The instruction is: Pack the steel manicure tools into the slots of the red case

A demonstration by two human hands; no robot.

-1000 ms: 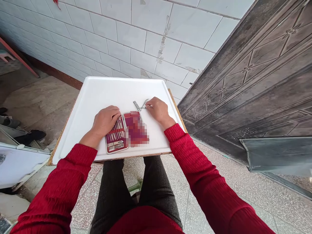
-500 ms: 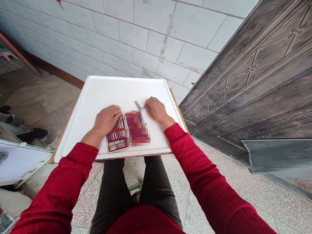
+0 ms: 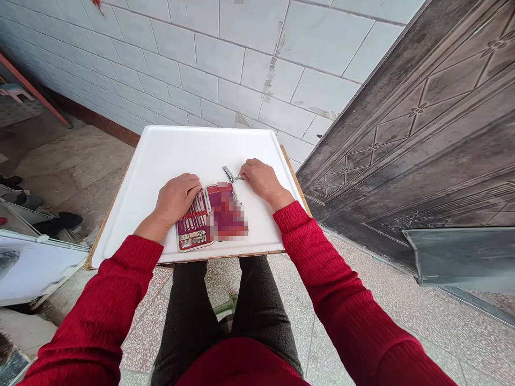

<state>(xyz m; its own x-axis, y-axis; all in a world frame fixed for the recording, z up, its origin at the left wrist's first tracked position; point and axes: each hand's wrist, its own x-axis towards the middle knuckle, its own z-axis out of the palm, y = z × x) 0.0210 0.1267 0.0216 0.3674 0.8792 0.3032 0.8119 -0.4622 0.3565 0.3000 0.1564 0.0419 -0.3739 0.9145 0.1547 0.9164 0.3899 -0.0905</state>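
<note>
A nail clipper (image 3: 229, 173) lies on the white tabletop with a short chain (image 3: 238, 177) running from its right end. My right hand (image 3: 260, 178) has its fingers closed in a pinch on the chain's free end. Below and to the left, an open dark red manicure case (image 3: 196, 245) shows metal tools strapped in its left half. Its right half (image 3: 213, 190) is partly blurred by pixel blocks. Resting on the left half's upper edge, my left hand (image 3: 177, 197) has curled fingers gripping the case there and hides some of the tools.
The white tabletop (image 3: 169, 147) with a raised rim sits on a wooden board (image 3: 295, 179). A tiled wall (image 3: 225, 59) stands behind it and a dark patterned metal door (image 3: 402, 134) to the right. Shoes (image 3: 60, 222) and a rack are at the left.
My right hand has shifted slightly to the right, and more of the chain shows between it and the nail clipper. My left hand stays on the case.
</note>
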